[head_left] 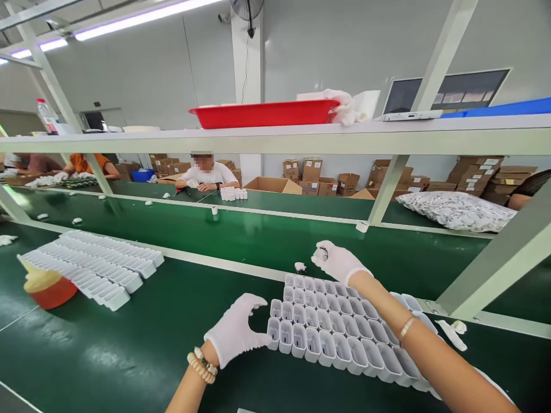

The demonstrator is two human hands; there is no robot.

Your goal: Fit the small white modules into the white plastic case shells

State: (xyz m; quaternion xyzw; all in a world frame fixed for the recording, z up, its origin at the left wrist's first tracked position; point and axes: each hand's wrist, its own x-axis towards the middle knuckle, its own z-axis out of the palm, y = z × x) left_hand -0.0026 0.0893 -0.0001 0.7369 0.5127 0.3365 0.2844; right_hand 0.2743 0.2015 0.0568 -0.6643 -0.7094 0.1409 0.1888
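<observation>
White open-topped plastic cups stand in several close rows on the green table in front of me. Some cups at the left end have small dark bits inside. My left hand, in a white glove, is open in a C shape at the left end of the rows, its thumb at the nearest corner cup. Beyond the far row, my gloved right hand is raised with its fingers curled closed. Something small and dark shows between those fingers, too small to name. Close to it lies a small white piece with a dark underside.
More rows of white cups stand at the left beside an orange and yellow container. A shelf with a red tray crosses above. A shelf post rises at the right. Across the table sits a person.
</observation>
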